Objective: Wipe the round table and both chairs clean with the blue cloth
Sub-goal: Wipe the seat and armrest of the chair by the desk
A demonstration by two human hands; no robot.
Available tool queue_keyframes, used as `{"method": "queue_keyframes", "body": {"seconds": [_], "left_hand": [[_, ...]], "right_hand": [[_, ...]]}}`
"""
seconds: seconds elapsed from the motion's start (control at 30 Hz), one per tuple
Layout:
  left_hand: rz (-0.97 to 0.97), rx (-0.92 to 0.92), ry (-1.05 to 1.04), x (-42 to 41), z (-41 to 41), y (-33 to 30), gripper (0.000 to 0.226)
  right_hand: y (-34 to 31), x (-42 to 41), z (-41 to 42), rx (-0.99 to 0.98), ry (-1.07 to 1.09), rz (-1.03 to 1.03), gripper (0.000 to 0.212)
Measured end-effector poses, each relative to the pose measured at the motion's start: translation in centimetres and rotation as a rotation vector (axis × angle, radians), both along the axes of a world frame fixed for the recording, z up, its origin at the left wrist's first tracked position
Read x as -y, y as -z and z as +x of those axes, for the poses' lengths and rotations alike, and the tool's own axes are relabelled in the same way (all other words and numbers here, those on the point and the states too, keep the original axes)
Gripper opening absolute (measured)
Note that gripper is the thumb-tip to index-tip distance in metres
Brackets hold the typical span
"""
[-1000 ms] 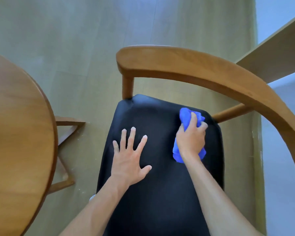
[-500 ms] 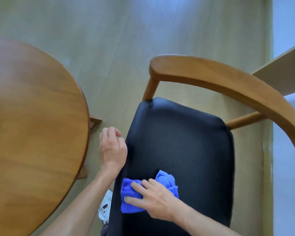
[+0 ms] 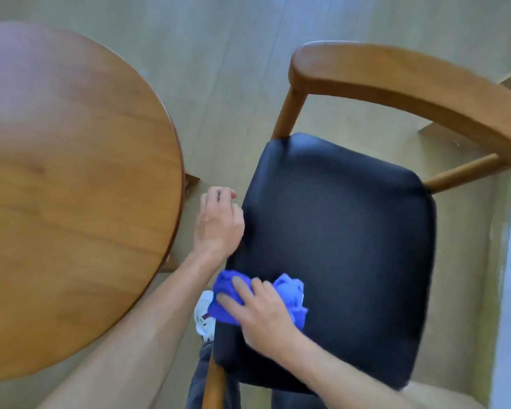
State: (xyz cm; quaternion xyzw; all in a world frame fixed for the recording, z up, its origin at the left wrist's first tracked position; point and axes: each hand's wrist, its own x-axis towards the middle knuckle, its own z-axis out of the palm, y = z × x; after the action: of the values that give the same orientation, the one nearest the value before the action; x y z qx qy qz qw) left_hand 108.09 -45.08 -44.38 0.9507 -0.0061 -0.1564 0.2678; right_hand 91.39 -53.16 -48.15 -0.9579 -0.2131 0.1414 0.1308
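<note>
A wooden armchair with a black padded seat (image 3: 345,240) fills the right half of the view, its curved wooden backrest (image 3: 401,81) arching across the top right. The crumpled blue cloth (image 3: 289,296) lies on the seat's near left corner. My right hand (image 3: 263,314) presses down on the cloth, fingers spread over it and pointing left. My left hand (image 3: 217,222) hangs beside the seat's left edge with its fingers loosely curled and nothing in it. The round wooden table (image 3: 71,187) takes up the left side.
Pale wood-look floor (image 3: 219,69) runs between table and chair. A table leg brace (image 3: 191,180) shows under the tabletop rim. My white shoe (image 3: 204,317) and dark trouser leg sit below the seat's front corner. A light wall and wooden shelf edge stand at the right.
My right hand has swept the cloth from the seat's far right to its near left corner. My left hand lifted off the seat, moved to its left edge and curled.
</note>
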Motion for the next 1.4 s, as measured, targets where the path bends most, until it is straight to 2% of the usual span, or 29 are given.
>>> {"method": "queue_keyframes", "body": {"seconds": [0.1, 0.2, 0.23, 0.3, 0.37, 0.4, 0.53, 0.63, 0.77, 0.83, 1.03, 1.17, 1.27, 1.4], "left_hand": [[0.037, -0.099, 0.243, 1.1, -0.5, -0.1, 0.039], [0.091, -0.231, 0.472, 1.9, -0.8, 0.1, 0.044], [0.086, -0.284, 0.498, 2.2, -0.8, 0.2, 0.044], [0.079, -0.330, 0.462, 2.3, -0.6, 0.4, 0.046], [0.097, -0.347, 0.480, 2.3, -0.2, 0.3, 0.049], [0.119, -0.366, 0.513, 2.3, 0.0, 0.3, 0.051], [0.350, -0.421, 0.702, 2.8, -0.2, 0.2, 0.051], [0.495, -0.373, 0.731, 4.3, -1.6, 0.4, 0.050], [0.548, -0.341, 0.651, 6.4, -3.6, 1.0, 0.054], [0.571, -0.314, 0.627, 6.8, -4.0, 1.5, 0.055], [0.579, -0.278, 0.597, 7.2, -4.7, 2.4, 0.054], [0.556, -0.299, 0.592, 7.0, -4.7, 2.5, 0.052], [0.520, -0.328, 0.574, 6.8, -4.7, 2.4, 0.053], [0.461, -0.354, 0.559, 6.0, -4.4, 2.2, 0.051]], "right_hand": [[-0.7, -1.9, -8.2, -0.094, -0.244, 0.042, 0.028], [-0.7, -0.2, -3.2, -0.013, -0.343, 0.017, 0.038], [-0.8, 0.1, 0.1, 0.018, -0.278, -0.048, 0.043], [0.1, -0.5, 6.2, 0.047, -0.033, -0.144, 0.037], [0.1, -2.6, 7.8, -0.096, 0.114, -0.148, 0.030], [-0.2, -3.7, 6.7, -0.104, 0.074, -0.132, 0.030], [-1.9, -3.7, -3.2, -0.249, -0.410, -0.140, 0.048], [-2.0, 1.3, -7.4, -0.325, -0.560, -0.093, 0.056], [-2.7, 11.4, -12.8, -0.328, -0.948, -0.261, 0.034], [-3.0, 16.8, -13.8, -0.336, -0.954, -0.299, 0.029], [-3.6, 24.1, -12.8, -0.362, -0.547, -0.296, 0.045], [-3.7, 27.3, -12.5, -0.462, -0.041, -0.454, 0.050], [-3.6, 25.8, -13.3, -0.443, 0.453, -0.406, 0.050], [-3.4, 18.7, -13.2, -0.486, 1.411, -0.144, 0.041]]}}
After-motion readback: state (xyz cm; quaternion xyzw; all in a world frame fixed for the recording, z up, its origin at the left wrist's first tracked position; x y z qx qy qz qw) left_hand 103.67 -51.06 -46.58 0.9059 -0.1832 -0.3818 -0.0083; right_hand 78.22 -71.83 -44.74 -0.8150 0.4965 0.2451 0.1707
